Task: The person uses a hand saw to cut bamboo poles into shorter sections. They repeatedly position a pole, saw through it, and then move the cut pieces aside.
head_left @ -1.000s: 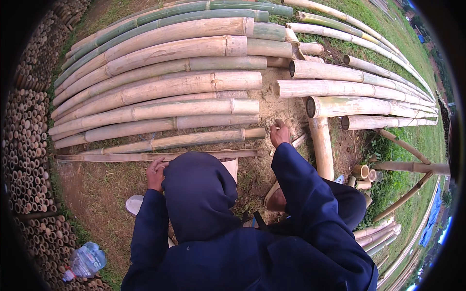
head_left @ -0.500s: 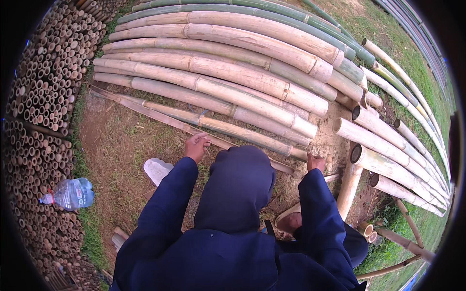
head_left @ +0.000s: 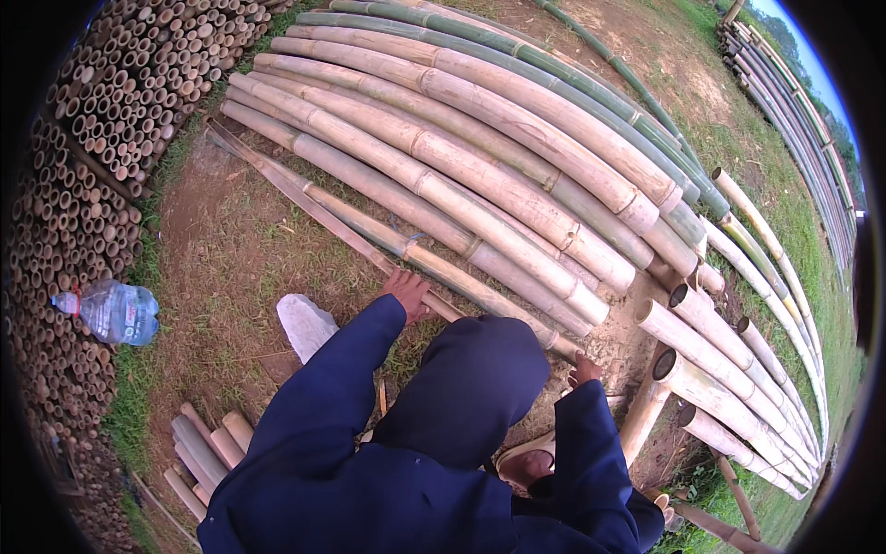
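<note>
A long flat split bamboo slat (head_left: 318, 211) lies slantwise on the ground, running under my left hand (head_left: 408, 294). The fingers of that hand are curled over the slat. Beside the slat lies a thin round bamboo pole (head_left: 480, 294), a blue tie visible around it. At the near right end of this pole, my right hand (head_left: 583, 371) has its fingers closed on the tip. My knee, in dark cloth, covers part of the slat between the two hands.
Thick bamboo poles (head_left: 434, 189) lie in a row beyond my hands; more poles (head_left: 729, 379) rest on a support at right. Stacked bamboo ends (head_left: 120, 92) fill the left, near a clear plastic bottle (head_left: 115, 312). A pale stone (head_left: 306, 325) and short bamboo pieces (head_left: 208, 452) lie nearby.
The view has turned and shifted. My left hand has moved along the slat toward my knee, and its fingers now wrap over it. My right hand stays at the thin pole's end.
</note>
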`<state>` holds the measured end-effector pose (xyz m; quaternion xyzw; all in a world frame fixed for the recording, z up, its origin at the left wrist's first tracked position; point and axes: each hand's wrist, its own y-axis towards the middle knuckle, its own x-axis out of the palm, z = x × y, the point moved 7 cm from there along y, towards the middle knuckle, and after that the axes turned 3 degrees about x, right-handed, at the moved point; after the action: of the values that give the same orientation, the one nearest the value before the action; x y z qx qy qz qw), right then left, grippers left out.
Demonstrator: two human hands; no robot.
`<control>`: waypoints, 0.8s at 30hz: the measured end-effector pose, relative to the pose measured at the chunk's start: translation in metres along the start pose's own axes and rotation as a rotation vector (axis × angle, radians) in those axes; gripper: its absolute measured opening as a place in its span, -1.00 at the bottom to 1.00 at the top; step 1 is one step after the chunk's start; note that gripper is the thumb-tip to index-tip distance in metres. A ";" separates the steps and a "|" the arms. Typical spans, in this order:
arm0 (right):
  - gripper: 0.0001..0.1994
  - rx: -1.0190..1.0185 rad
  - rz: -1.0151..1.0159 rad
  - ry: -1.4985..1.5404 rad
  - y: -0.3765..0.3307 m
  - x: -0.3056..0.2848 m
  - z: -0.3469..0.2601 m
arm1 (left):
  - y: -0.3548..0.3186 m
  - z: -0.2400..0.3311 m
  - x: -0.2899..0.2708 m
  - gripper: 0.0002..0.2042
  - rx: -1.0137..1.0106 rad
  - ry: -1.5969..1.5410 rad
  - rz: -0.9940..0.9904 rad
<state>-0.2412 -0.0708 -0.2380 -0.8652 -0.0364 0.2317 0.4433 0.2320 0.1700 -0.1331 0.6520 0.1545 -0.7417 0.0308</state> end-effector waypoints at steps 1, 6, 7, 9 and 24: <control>-0.46 0.009 -0.001 0.035 -0.012 0.001 -0.002 | 0.000 -0.002 0.007 -0.51 0.006 0.018 -0.028; -0.45 -0.118 0.083 0.065 -0.019 -0.003 -0.013 | 0.015 0.013 0.004 -0.48 0.014 0.254 -0.094; -0.46 -0.101 0.077 0.070 -0.022 -0.002 -0.013 | 0.017 0.011 0.004 -0.49 0.018 0.259 -0.133; -0.49 -0.068 0.071 0.086 -0.018 -0.004 -0.009 | 0.015 0.012 0.005 -0.51 0.042 0.268 -0.188; -0.74 -0.565 0.068 0.450 -0.156 -0.057 -0.108 | 0.035 -0.105 0.033 0.05 -1.143 -2.047 0.542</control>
<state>-0.2231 -0.0730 -0.0410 -0.9836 0.0283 0.0309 0.1756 0.3361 0.1703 -0.1821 -0.3355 0.2228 -0.7094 0.5784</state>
